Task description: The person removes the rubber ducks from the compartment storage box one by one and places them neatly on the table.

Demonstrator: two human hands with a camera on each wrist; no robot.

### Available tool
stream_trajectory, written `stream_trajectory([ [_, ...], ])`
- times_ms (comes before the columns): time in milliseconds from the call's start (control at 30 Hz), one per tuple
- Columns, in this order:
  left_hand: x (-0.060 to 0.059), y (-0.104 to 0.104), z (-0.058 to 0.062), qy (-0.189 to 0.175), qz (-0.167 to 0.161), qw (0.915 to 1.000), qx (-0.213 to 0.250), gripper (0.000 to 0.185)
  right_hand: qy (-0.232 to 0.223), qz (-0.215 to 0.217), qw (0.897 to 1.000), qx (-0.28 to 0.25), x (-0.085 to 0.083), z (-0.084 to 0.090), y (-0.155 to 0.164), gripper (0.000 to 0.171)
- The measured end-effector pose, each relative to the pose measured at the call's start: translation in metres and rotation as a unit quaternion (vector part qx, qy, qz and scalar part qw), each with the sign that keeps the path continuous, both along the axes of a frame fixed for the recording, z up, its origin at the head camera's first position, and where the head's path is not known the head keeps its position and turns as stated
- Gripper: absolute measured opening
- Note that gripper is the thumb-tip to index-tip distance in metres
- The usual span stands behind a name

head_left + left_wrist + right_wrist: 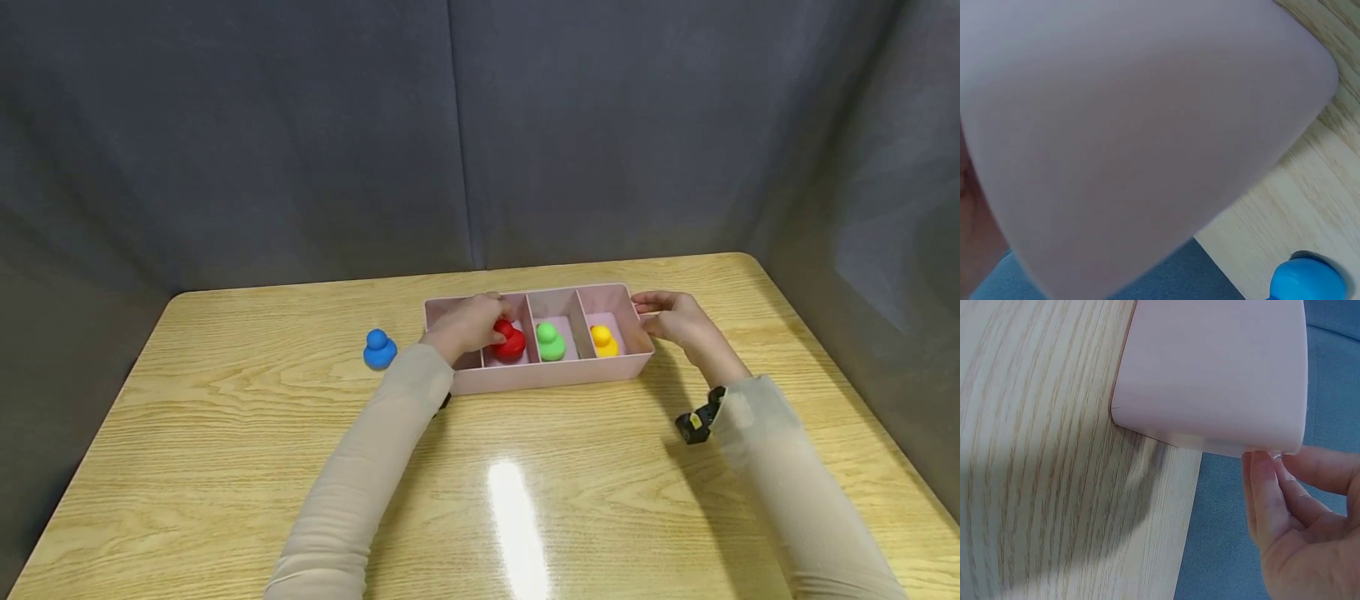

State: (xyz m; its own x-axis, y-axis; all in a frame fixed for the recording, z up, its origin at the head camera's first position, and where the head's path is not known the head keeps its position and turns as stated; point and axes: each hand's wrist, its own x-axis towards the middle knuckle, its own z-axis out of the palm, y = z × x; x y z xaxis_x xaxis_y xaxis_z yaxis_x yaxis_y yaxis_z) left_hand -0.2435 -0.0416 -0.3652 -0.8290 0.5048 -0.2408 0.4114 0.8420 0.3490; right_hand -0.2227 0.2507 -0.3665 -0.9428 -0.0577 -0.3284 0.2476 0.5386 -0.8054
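A pink divided box (551, 375) lies on the table, its compartments side by side. My left hand (468, 323) reaches over its left part, thumb and fingers around a red rubber duck (510, 343) in the second compartment from the left. A green duck (551, 342) sits in the compartment to the right of it, and a yellow duck (603, 342) in the rightmost one. At the box's right end, my right hand (675, 319) pinches the rim; the right wrist view shows thumb and fingertips at a corner of the pink wall. The left forearm and hand cover much of the leftmost compartment.
Left of the box, a blue duck (380, 350) stands on the wooden table (247, 450); its blue head (1307, 280) also shows in the left wrist view. Dark grey cloth panels (300, 150) rise behind the table and at both sides.
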Motion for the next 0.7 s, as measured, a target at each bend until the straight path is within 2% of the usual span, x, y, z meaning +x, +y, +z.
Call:
stream_trajectory([
  [400,0.001,-0.002,0.004,0.022,-0.020,0.9989,0.035,0.032,0.000,-0.002,1.000,-0.001,-0.001,-0.001,0.000,0.055],
  [700,0.003,-0.006,0.014,0.022,-0.002,0.9974,0.068,0.035,0.000,-0.006,1.000,0.003,-0.001,-0.001,0.001,0.056],
])
